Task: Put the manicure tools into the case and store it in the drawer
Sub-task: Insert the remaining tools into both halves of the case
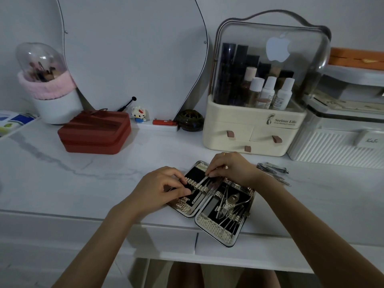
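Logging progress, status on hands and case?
Left hand and right hand both slotting a tool into the open case. Clippers loose on the desk, right of case. Nothing in the way.

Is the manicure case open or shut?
Open. The case lies spread flat on the table, both halves up, tools in their loops; both hands work at its left half.
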